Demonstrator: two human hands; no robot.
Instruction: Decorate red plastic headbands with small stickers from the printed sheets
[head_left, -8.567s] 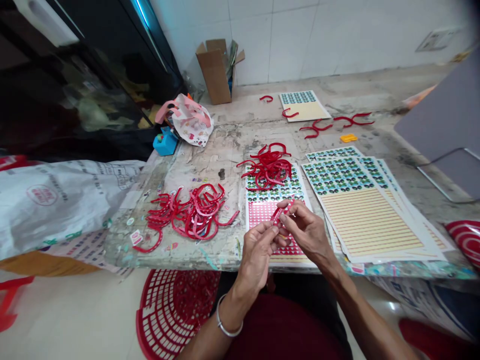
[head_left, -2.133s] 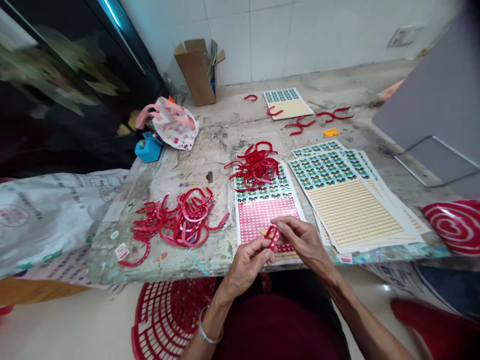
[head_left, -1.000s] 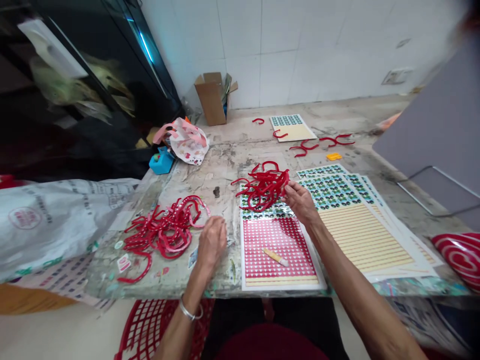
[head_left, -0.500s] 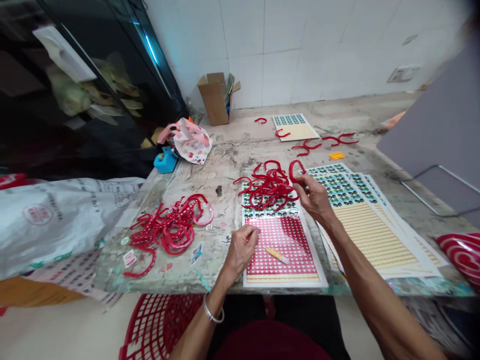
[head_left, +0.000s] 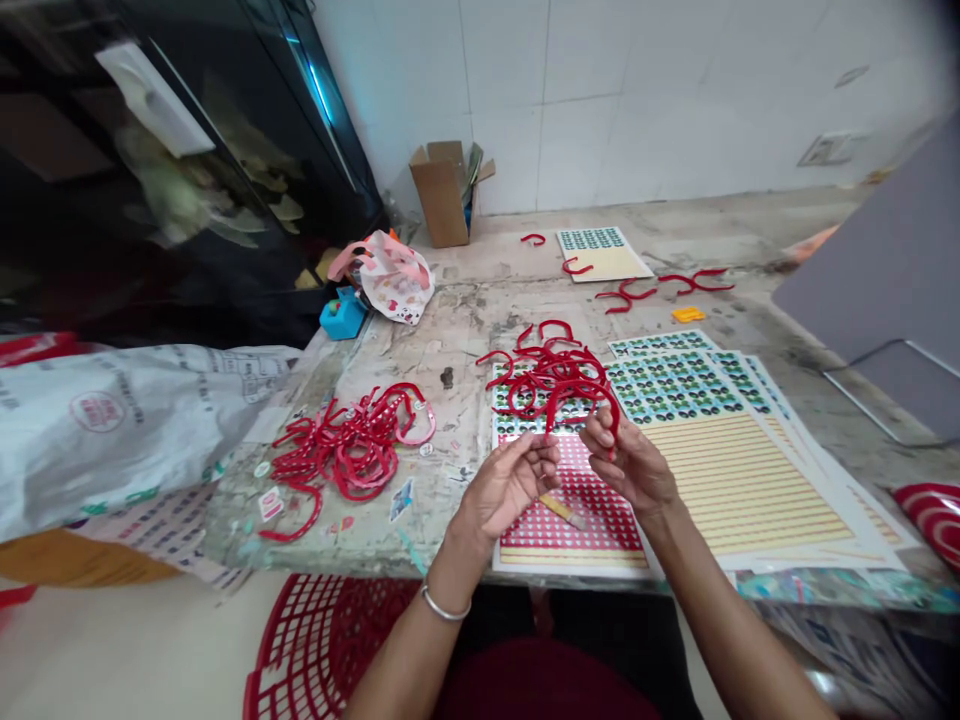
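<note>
A curved red headband (head_left: 583,388) is held up in front of me, its arch facing away and its two ends toward me. My right hand (head_left: 631,462) grips the right end between thumb and fingers. At the left end, the thumb and index finger of my left hand (head_left: 511,482) pinch the tip, the other fingers loosely curled. Just beyond lies a tangled pile of plain red headbands (head_left: 525,375), on a sticker sheet (head_left: 525,555) with rows of white hearts on red and pink. A short yellowish stick (head_left: 559,510) rests on that sheet, partly behind my fingers.
Left on the worn table stands a pile of dotted red and pink headbands (head_left: 360,455). Striped sticker sheets (head_left: 750,490) overlap on the right. Further back are a cardboard box (head_left: 441,200), a blue tape dispenser (head_left: 343,315) and a small yellow piece (head_left: 688,314). A red basket (head_left: 289,650) sits below.
My right hand has drawn a red headband from the pile toward me. My left hand has risen from the heart sheet, opened from its curl and met the headband's left end.
</note>
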